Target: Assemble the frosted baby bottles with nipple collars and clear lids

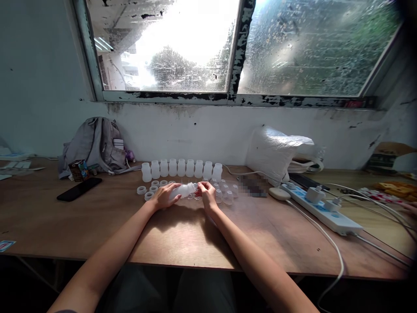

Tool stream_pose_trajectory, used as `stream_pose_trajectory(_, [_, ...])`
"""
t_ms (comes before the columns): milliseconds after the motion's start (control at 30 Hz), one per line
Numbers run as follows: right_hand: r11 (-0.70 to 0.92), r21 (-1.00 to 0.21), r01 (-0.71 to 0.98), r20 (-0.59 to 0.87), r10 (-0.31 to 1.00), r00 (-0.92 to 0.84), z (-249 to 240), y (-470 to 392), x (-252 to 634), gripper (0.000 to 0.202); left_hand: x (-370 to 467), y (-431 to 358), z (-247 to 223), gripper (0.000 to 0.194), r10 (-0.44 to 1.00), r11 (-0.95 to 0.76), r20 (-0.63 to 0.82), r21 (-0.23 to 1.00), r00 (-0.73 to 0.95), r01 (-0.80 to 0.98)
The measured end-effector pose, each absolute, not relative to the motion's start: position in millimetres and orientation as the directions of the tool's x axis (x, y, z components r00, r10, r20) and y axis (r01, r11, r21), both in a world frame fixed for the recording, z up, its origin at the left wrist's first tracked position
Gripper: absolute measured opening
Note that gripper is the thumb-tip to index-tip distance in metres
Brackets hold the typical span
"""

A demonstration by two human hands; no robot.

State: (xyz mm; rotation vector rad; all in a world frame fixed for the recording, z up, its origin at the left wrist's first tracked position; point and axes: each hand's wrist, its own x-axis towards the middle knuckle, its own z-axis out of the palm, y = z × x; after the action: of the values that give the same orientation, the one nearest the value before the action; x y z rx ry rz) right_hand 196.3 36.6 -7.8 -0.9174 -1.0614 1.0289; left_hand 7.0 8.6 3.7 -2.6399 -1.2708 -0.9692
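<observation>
My left hand (pixel 165 196) is wrapped round a frosted white bottle (pixel 181 191), which it holds tilted nearly flat with the neck pointing right. At the bottle's mouth, the fingers of my right hand (pixel 206 194) are pinched together; what they hold, perhaps a small clear part, is too small to make out. Behind my hands stands a row of several matching upright bottles (pixel 181 168). Several white screw rings (pixel 141 190) lie beside my left hand. Several clear domed caps (pixel 228 198) sit to the right of my right hand. Small clear pieces beneath the bottle are partly hidden.
A black phone (pixel 79 189), a small box (pixel 78 170) and a grey backpack (pixel 94 145) are on the left. To the right are a white plastic bag (pixel 272 152), a white power strip (pixel 325 213) with plugs, and loose cables (pixel 339 256). Another person's hand (pixel 411 208) shows at the far right edge.
</observation>
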Motion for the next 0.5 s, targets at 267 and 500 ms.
stream_pose_trajectory(267, [0.26, -0.927, -0.271, 0.231, 0.964, 0.134, -7.4, 35.4, 196.2, 0.02, 6.6, 9.6, 3.1, 0.039, 0.686, -0.663, 0.559, 0.217, 0.466, 0.716])
stream_pose_trajectory(500, [0.261, -0.912, -0.317, 0.231, 0.965, 0.127, -7.3, 37.0, 196.7, 0.019, 5.0, 11.6, 3.1, 0.036, 0.683, -0.688, 0.578, 0.307, 0.446, 0.657])
